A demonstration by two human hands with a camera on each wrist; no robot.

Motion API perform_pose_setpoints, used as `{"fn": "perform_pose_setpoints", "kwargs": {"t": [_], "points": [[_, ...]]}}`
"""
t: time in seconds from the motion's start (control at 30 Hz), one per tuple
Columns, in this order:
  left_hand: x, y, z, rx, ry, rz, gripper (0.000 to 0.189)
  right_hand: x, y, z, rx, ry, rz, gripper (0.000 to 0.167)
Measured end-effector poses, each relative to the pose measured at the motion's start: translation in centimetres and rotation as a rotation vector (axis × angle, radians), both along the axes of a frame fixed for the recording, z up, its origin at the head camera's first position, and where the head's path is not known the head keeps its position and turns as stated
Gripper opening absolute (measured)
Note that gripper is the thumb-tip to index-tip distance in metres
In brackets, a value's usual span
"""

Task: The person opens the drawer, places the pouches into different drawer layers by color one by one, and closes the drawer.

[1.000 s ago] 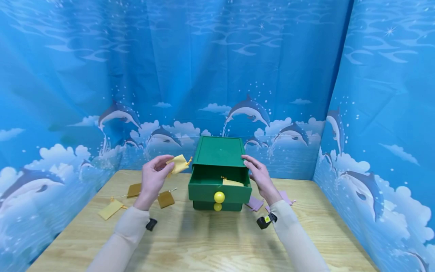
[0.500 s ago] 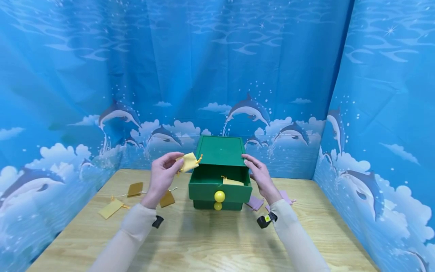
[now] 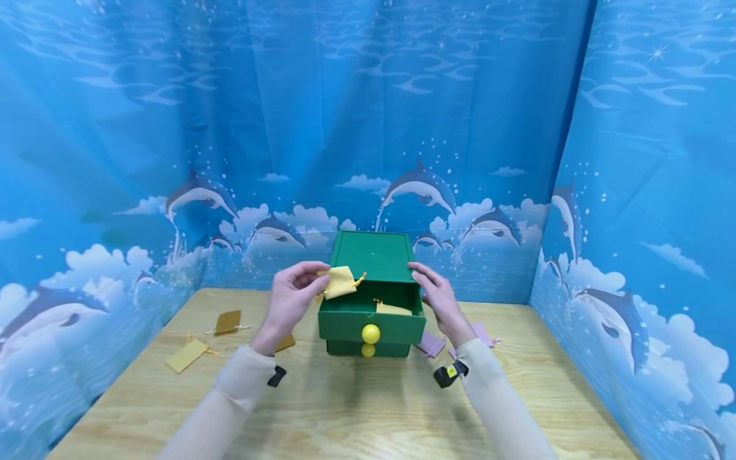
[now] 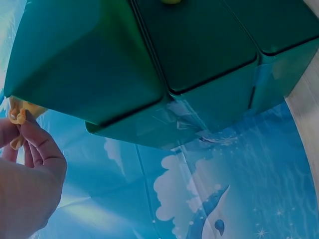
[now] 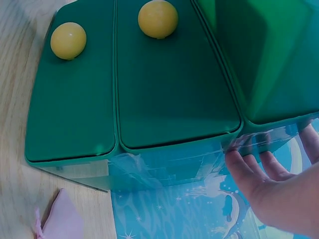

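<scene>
My left hand (image 3: 296,297) pinches a pale yellow drawstring pouch (image 3: 340,282) between thumb and fingers, with its orange cord ends pointing right. The pouch overlaps the left side of the pulled-out top drawer (image 3: 343,326) of a green cabinet (image 3: 374,255). In the left wrist view, the orange cord (image 4: 18,117) shows by the fingertips, near a green corner. Inside the drawer, another yellow pouch (image 3: 393,308) lies to the right. My right hand (image 3: 439,300) rests its fingertips against the cabinet's upper right side; in the right wrist view its fingers (image 5: 244,169) are spread and gently bent.
Left of the cabinet lie two brown pouches (image 3: 228,321) and a yellow pouch (image 3: 186,355). Purple pouches (image 3: 431,343) lie to the right, partly behind my right arm. Yellow round knobs (image 3: 370,333) stick out at the front. A dolphin-print curtain (image 3: 276,128) hangs behind the wooden table (image 3: 356,409).
My left hand has moved right with the yellow pouch, from beside the cabinet to over the left part of the pulled-out drawer. The right hand has stayed on the cabinet.
</scene>
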State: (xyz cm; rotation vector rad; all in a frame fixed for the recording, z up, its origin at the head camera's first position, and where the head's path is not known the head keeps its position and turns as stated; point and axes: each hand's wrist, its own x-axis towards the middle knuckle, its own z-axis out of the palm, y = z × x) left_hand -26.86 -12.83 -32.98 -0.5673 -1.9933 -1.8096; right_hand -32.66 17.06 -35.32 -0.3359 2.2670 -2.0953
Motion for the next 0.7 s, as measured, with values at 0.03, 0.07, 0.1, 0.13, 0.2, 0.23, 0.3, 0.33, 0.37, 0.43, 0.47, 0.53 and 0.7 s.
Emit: {"fn": "perform_pose_setpoints", "kwargs": {"t": [0.03, 0.07, 0.1, 0.13, 0.2, 0.23, 0.3, 0.33, 0.37, 0.43, 0.47, 0.53, 0.7], "points": [[0.3, 0.1, 0.3, -0.003, 0.005, -0.007, 0.024, -0.3, 0.1, -0.3, -0.004, 0.000, -0.001, 0.045], [0.6, 0.3, 0.6, -0.005, 0.010, -0.012, 0.023, -0.6, 0.1, -0.5, -0.007, 0.001, -0.002, 0.045], [0.9, 0.4, 0.8, -0.008, 0.014, -0.017, 0.022, -0.9, 0.2, -0.8, -0.010, 0.001, -0.002, 0.045], [1.1, 0.6, 1.0, -0.008, 0.018, -0.021, 0.022, -1.2, 0.3, -1.1, -0.013, 0.001, -0.004, 0.045], [1.2, 0.8, 0.9, -0.009, 0.020, -0.030, 0.021, -1.4, 0.3, -1.4, -0.016, 0.008, -0.009, 0.045], [1.2, 0.9, 0.9, -0.008, 0.020, -0.033, 0.020, -1.5, 0.3, -1.5, -0.015, 0.012, -0.011, 0.045], [1.3, 1.2, 0.8, -0.012, 0.019, -0.038, 0.020, -1.5, 0.3, -1.6, -0.012, 0.019, -0.017, 0.044], [1.3, 1.3, 0.8, -0.013, 0.014, -0.039, 0.020, -1.6, 0.3, -1.6, -0.010, 0.023, -0.020, 0.044], [1.2, 1.5, 0.7, -0.016, 0.010, -0.041, 0.020, -1.5, 0.3, -1.6, -0.010, 0.027, -0.023, 0.044], [1.2, 1.7, 0.5, -0.020, 0.005, -0.037, 0.019, -1.4, 0.2, -1.6, -0.009, 0.032, -0.025, 0.044], [1.1, 1.8, 0.4, -0.023, 0.004, -0.038, 0.019, -1.4, 0.2, -1.6, -0.009, 0.035, -0.026, 0.044], [0.6, 1.9, -0.1, -0.031, 0.000, -0.039, 0.018, -1.3, 0.2, -1.6, -0.010, 0.040, -0.027, 0.044], [-0.9, 2.1, -1.3, -0.064, 0.010, -0.062, 0.017, -1.2, 0.1, -1.6, -0.013, 0.040, -0.033, 0.045]]}}
